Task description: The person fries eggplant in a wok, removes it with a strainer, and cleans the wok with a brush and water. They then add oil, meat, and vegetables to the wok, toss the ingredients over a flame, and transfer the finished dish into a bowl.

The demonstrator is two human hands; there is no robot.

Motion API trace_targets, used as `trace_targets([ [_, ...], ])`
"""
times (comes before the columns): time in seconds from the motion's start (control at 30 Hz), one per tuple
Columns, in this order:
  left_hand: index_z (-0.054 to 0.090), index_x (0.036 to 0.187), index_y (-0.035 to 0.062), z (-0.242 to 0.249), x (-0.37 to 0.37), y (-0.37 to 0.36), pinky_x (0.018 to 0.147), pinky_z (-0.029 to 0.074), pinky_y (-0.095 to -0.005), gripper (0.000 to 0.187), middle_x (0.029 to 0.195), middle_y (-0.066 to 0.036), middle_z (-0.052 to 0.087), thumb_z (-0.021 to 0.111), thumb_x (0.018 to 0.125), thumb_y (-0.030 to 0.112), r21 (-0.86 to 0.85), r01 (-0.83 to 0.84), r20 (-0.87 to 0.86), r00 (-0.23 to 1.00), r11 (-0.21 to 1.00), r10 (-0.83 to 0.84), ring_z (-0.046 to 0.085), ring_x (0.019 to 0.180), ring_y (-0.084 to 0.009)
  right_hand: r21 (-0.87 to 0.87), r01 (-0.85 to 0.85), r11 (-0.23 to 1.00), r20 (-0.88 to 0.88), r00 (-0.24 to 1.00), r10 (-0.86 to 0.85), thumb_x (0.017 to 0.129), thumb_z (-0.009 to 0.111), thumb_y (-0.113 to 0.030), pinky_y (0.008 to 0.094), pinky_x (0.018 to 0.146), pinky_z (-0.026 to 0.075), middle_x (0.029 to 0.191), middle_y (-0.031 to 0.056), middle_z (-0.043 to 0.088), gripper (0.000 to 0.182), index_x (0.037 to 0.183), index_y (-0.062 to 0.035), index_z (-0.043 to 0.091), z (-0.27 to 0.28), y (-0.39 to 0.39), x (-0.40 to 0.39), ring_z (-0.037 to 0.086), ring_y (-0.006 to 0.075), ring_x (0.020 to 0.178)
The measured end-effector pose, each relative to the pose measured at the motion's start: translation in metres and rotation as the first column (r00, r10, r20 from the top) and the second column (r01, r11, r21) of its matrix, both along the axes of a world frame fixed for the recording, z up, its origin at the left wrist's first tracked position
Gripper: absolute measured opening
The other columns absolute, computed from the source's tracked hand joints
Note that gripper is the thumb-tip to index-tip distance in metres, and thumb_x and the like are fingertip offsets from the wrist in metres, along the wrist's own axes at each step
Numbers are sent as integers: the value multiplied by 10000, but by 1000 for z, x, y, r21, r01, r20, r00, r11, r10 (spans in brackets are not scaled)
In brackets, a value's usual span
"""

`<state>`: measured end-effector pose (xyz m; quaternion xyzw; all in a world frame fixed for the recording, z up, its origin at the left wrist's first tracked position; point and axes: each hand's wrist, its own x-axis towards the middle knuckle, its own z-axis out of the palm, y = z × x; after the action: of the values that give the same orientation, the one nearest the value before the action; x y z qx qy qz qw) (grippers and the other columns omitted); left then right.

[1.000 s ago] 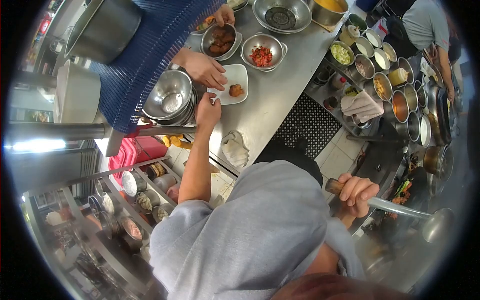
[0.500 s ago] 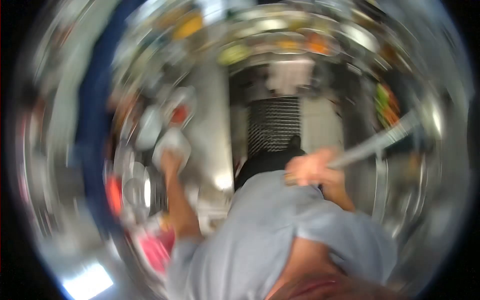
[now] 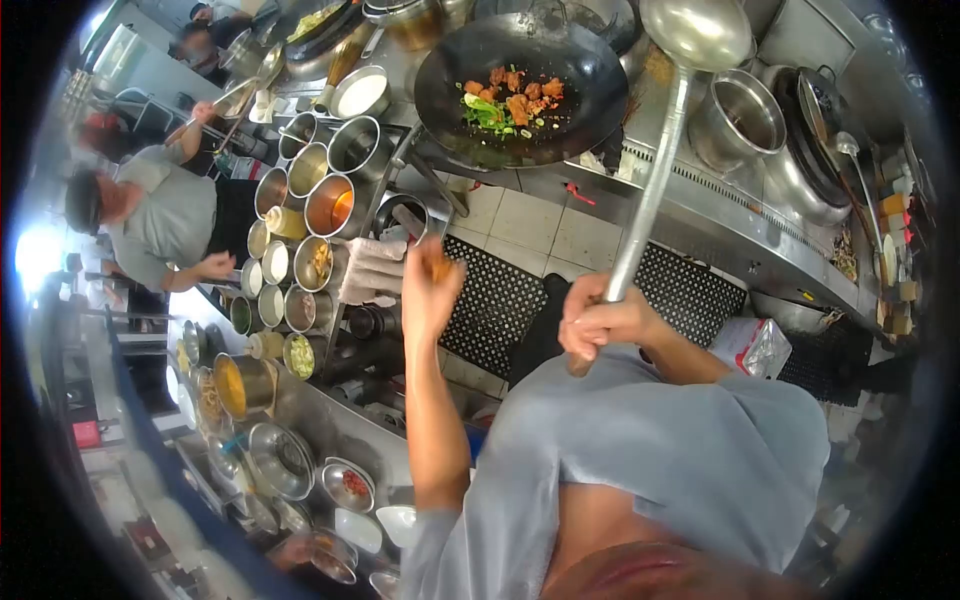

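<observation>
My right hand (image 3: 607, 318) is closed round the long handle of a metal ladle (image 3: 650, 185). The ladle's bowl (image 3: 697, 28) is up by the stove, right of a black wok (image 3: 450, 105). In the wok lie browned fried pieces (image 3: 532, 100) with chopped green onion (image 3: 490, 115). My left hand (image 3: 430, 295) is raised over the floor gap, near a folded cloth (image 3: 372, 272) at the counter's end. Its fingers are smeared by motion, and I cannot tell whether they hold anything.
Metal pots of ingredients (image 3: 330, 205) crowd the counter on the left. White dishes (image 3: 357, 530) and a bowl with red pieces (image 3: 350, 484) stand at lower left. A co-worker (image 3: 165, 215) is beyond the pots. Another pot (image 3: 738, 120) sits on the stove (image 3: 690, 175). Black mats (image 3: 495, 300) cover the floor.
My view has swung from the counter to the stove, bringing the wok into sight. My left hand has left the white dish it was at. The ladle stays in my right hand.
</observation>
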<state>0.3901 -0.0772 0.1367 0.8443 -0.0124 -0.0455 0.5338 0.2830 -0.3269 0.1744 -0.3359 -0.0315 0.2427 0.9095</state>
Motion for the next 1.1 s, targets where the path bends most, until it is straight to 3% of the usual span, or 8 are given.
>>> trace_targets([
  [0.1, 396, 1285, -1, 46, 95, -56, 728, 486, -314, 674, 1084, -135, 575, 745, 746, 205, 25, 97, 154, 983, 995, -99, 571, 846, -189, -7, 64, 998, 38, 997, -64, 772, 555, 27, 347, 520, 446, 532, 42, 434, 127, 898, 34, 567, -5, -31, 7, 550, 206, 520],
  [0.2, 314, 1370, 9, 85, 133, -84, 685, 493, -300, 800, 1098, -195, 593, 729, 767, 329, 19, 21, 22, 1000, 1000, -22, 614, 790, -196, 17, 122, 992, 95, 988, -123, 793, 545, 26, 357, 532, 454, 528, 45, 443, 119, 908, 19, 573, -14, -57, 22, 565, 217, 532],
  [0.37, 540, 1187, 1, 19, 138, -62, 746, 494, -305, 396, 1086, -144, 607, 626, 862, 210, 197, -81, 251, 968, 977, 30, 612, 861, -190, 44, 175, 984, 55, 983, -178, 810, 546, 10, 366, 561, 470, 523, 38, 442, 128, 931, 5, 585, -26, -87, 47, 567, 211, 527],
  [0.43, 589, 1048, 4, 10, 125, -65, 838, 469, -357, 226, 1047, -139, 603, 593, 873, 147, 243, -120, 345, 938, 963, 30, 589, 965, -266, 55, 184, 981, 46, 981, -187, 808, 550, 0, 362, 550, 465, 516, 36, 437, 127, 929, 3, 585, -27, -102, 63, 563, 208, 515],
  [0.5, 596, 1007, 15, 1, 124, -61, 906, 431, -411, 180, 1036, -144, 593, 587, 855, 110, 454, -135, 555, 816, 881, -161, 576, 963, -324, 63, 197, 978, 38, 979, -200, 806, 554, -11, 357, 539, 460, 509, 35, 433, 127, 928, 0, 585, -27, -112, 79, 559, 205, 502],
  [0.73, 574, 861, 42, -20, 156, -74, 851, 450, -421, 52, 775, -93, 611, 588, 813, 56, 657, 154, 507, 634, 738, -584, 577, 777, -295, 30, 212, 977, -5, 977, -211, 807, 559, -68, 323, 454, 395, 463, 12, 384, 138, 934, -13, 556, -29, -124, 114, 482, 182, 389],
  [0.87, 541, 870, 42, -27, 167, -91, 643, 464, -388, 52, 771, -101, 618, 565, 824, 36, 440, 107, 557, 746, 892, -364, 572, 679, -300, -91, 343, 935, -73, 934, -350, 804, 589, -85, 313, 426, 367, 443, -2, 352, 179, 955, -14, 524, -12, -120, 99, 417, 145, 341],
  [1.1, 530, 924, 25, 98, 244, -171, 536, 475, -383, 86, 757, -154, 621, 509, 841, 20, 99, 138, 835, 527, 985, -158, 610, 618, -351, -248, 527, 813, 7, 840, -543, 828, 630, -157, 307, 410, 360, 425, -31, 304, 235, 994, -39, 514, -11, -92, 93, 362, 113, 302],
])
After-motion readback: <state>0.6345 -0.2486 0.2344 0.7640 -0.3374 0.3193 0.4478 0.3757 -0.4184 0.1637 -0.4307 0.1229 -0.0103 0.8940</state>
